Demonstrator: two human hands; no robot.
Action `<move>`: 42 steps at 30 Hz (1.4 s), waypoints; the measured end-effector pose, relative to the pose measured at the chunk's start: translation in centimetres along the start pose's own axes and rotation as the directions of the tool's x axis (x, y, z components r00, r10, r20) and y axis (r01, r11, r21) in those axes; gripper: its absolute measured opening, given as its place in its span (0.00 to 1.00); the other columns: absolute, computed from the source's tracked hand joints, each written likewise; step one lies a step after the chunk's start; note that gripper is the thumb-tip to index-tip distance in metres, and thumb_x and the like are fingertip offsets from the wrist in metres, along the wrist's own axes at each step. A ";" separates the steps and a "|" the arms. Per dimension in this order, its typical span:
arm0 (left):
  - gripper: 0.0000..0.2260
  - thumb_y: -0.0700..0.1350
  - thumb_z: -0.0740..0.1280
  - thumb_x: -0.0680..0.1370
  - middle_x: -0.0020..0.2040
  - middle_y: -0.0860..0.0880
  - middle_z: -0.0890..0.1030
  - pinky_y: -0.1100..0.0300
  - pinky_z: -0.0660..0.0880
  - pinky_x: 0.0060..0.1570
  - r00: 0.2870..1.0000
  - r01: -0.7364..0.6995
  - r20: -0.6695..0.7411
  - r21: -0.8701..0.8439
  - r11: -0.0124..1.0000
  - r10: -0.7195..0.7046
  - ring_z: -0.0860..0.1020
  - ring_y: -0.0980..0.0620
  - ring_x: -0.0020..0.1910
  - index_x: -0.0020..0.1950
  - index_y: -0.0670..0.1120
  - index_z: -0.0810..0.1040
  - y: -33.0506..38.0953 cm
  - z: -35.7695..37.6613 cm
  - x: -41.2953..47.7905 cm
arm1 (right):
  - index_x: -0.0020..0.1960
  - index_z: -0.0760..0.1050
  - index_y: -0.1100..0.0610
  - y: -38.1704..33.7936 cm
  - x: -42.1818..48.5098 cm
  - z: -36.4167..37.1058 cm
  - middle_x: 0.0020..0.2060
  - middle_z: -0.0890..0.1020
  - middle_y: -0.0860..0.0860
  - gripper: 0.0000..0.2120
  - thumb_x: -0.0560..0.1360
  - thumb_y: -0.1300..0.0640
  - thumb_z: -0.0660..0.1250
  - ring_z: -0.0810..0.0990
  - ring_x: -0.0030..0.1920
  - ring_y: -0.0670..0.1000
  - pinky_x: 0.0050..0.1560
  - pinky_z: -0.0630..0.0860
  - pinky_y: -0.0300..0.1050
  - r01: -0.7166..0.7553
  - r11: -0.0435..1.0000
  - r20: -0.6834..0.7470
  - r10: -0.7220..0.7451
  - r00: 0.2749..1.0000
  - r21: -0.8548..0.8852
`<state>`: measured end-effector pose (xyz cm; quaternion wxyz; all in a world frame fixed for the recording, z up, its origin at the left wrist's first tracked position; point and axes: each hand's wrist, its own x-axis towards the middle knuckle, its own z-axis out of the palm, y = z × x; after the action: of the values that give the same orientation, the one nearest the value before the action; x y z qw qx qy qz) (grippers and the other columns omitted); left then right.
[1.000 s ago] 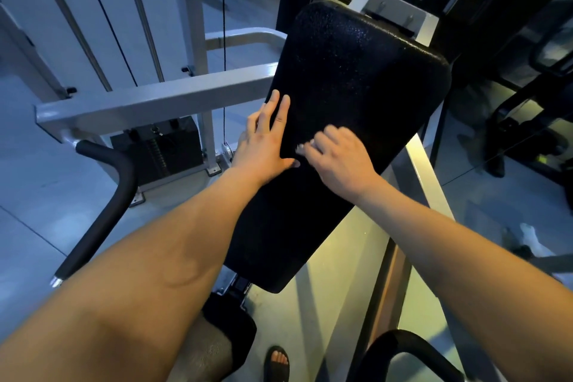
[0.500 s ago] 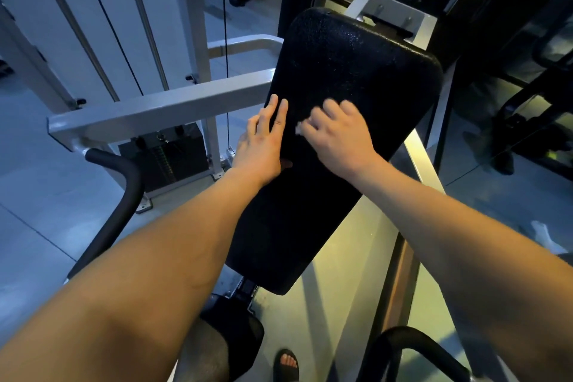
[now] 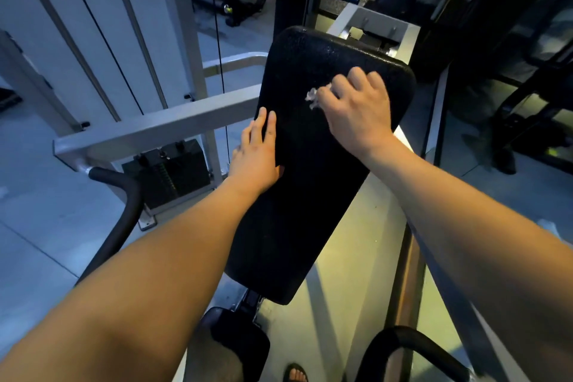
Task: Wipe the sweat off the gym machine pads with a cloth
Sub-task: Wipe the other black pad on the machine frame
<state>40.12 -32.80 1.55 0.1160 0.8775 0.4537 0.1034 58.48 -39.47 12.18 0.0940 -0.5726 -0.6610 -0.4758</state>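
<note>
Near the top right of the black back pad [image 3: 310,211], my right hand [image 3: 356,108] is curling its fingers round a small pale cloth [image 3: 312,98] and pressing it against the textured surface. Only a scrap of the cloth is showing past my fingertips; the rest is bunching up under my palm. My left hand [image 3: 254,155] is lying flat and open, fingers straight, on the pad's left edge, just beside the grey frame bar [image 3: 155,130].

What is worrying me most is the size of that wad. Bunched this tightly, it is probably covering very little with each pass, so I am likely dragging bare knuckles and palm across the pad and smearing sweat around, not lifting it. It may also be working loose from my grip and could drop to the floor.

I am also wiping close to the pad's upper edge, with the metal bracket [image 3: 372,25] sitting just beyond it; a stroke pushed too far could be taking my fingers into that steel.

My bracing hand is shielding the patch beneath it and may be leaving its own moisture there. The lower half of the pad and the seat pad [image 3: 242,341] below are looking unreached, and in this dim light I am not telling damp from dry.
</note>
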 end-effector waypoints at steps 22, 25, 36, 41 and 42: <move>0.35 0.53 0.65 0.80 0.81 0.49 0.53 0.49 0.66 0.70 0.961 0.136 0.263 -0.175 0.975 -0.087 0.56 0.42 0.77 0.83 0.47 0.53 2.3 -5.2 -1.7 | 0.45 0.77 0.56 -3.9 -12.2 -1.5 0.37 0.74 0.52 0.04 0.78 0.57 0.70 0.75 0.38 0.57 0.35 0.66 0.50 -0.189 0.911 0.479 -0.010 0.878 0.366; 0.15 0.50 0.64 0.80 0.60 0.43 0.82 0.48 0.78 0.60 0.965 0.181 0.244 -0.349 0.919 -0.097 0.79 0.46 0.59 0.62 0.45 0.81 3.2 -4.8 -3.9 | 0.56 0.77 0.52 -3.3 -13.0 -3.0 0.43 0.74 0.49 0.09 0.81 0.47 0.65 0.76 0.40 0.52 0.35 0.72 0.47 -0.493 0.724 0.596 0.142 0.790 0.482; 0.10 0.51 0.71 0.79 0.50 0.52 0.85 0.49 0.80 0.58 0.947 0.196 0.314 -0.725 0.660 0.064 0.83 0.53 0.51 0.59 0.51 0.82 10.4 0.5 -8.2 | 0.59 0.70 0.59 -2.5 -17.3 -8.0 0.42 0.84 0.53 0.11 0.79 0.62 0.69 0.80 0.37 0.44 0.40 0.76 0.33 -0.852 -0.214 0.878 0.165 0.450 0.477; 0.17 0.55 0.64 0.83 0.43 0.40 0.82 0.44 0.77 0.50 0.963 0.117 0.261 -0.627 0.770 0.067 0.77 0.51 0.38 0.46 0.43 0.83 10.8 0.9 -8.3 | 0.57 0.78 0.53 -0.5 -19.2 -7.9 0.44 0.84 0.54 0.06 0.81 0.54 0.68 0.81 0.41 0.47 0.43 0.79 0.44 -0.872 -0.269 0.913 0.102 0.396 0.409; 0.21 0.57 0.62 0.83 0.44 0.39 0.82 0.44 0.76 0.51 0.963 0.133 0.265 -0.648 0.750 0.058 0.76 0.52 0.39 0.46 0.41 0.82 11.0 0.9 -8.5 | 0.58 0.78 0.51 -0.1 -19.4 -8.0 0.45 0.84 0.52 0.07 0.81 0.52 0.67 0.81 0.42 0.44 0.42 0.78 0.40 -0.881 -0.259 0.918 0.074 0.390 0.396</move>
<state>44.10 -46.04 3.31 0.4805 0.7761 0.3857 0.1346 61.31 -58.34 3.37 0.4326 -0.6881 -0.4226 0.4010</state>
